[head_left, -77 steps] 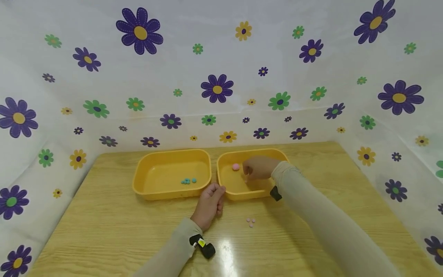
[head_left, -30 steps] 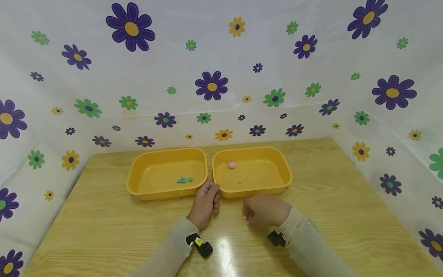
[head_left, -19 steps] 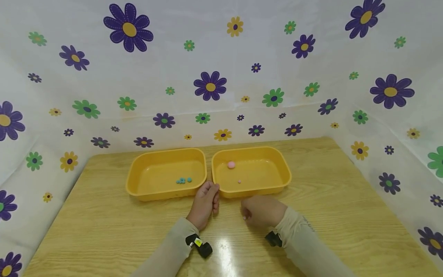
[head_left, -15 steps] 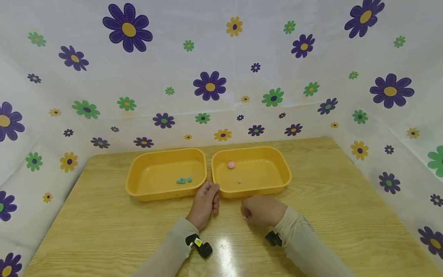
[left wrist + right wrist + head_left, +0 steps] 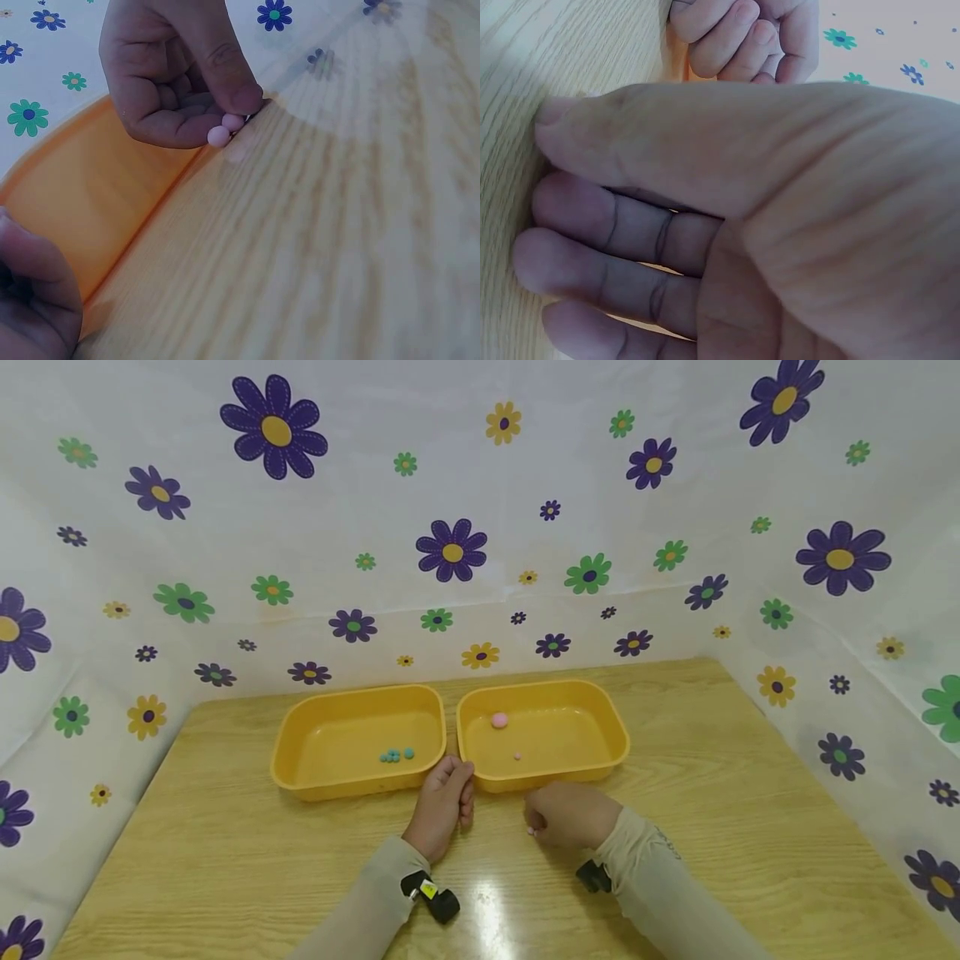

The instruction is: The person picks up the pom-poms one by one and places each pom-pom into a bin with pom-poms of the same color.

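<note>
At the curled right hand (image 5: 572, 815) fingers' (image 5: 238, 96) tips, two pink beads (image 5: 226, 129), pinched against the table (image 5: 750, 827).

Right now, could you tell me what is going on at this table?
A person is working with small pink beads on a wooden table. The right hand pinches the beads in front of the right yellow tray, which holds a larger pink ball and one small pink bead. The left hand rests, curled, by the near corner of the left yellow tray, which holds blue beads.
</note>
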The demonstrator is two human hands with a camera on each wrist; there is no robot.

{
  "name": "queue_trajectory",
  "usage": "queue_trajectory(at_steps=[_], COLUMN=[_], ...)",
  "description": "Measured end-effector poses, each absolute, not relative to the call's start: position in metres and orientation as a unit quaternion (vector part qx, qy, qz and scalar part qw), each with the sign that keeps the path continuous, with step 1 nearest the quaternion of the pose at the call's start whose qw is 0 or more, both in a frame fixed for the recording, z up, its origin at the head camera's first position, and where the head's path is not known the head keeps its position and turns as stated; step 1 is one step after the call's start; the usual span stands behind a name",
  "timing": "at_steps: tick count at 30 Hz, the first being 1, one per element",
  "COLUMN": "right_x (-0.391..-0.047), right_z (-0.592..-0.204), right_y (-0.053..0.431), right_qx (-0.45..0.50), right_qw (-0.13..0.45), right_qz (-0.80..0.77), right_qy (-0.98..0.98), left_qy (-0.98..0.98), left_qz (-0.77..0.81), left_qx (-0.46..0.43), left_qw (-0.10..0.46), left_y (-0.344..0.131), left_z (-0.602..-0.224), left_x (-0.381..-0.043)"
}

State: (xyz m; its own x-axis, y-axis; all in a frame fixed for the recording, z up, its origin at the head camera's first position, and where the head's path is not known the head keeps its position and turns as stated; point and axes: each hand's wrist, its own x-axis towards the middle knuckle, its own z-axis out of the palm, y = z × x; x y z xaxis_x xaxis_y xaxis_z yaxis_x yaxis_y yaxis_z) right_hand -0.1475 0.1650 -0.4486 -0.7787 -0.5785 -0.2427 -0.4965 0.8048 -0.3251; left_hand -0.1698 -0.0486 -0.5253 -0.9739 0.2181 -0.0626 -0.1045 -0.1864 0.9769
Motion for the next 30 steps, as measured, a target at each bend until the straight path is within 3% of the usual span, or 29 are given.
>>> queue_trajectory(at_steps=[30], right_x=[-0.1506], right_z=[-0.4443], right_y=[0.1659], right_qx=[-0.282], right_qw=[0.146], right_qz=[-0.140], right_qy=[0.938], left_qy=[0.631], left_qz=[0.767], left_qx=[0.049], left_qw=[0.105], left_y=[-0.0493], left_z=[-0.5259], left_x=[-0.1691])
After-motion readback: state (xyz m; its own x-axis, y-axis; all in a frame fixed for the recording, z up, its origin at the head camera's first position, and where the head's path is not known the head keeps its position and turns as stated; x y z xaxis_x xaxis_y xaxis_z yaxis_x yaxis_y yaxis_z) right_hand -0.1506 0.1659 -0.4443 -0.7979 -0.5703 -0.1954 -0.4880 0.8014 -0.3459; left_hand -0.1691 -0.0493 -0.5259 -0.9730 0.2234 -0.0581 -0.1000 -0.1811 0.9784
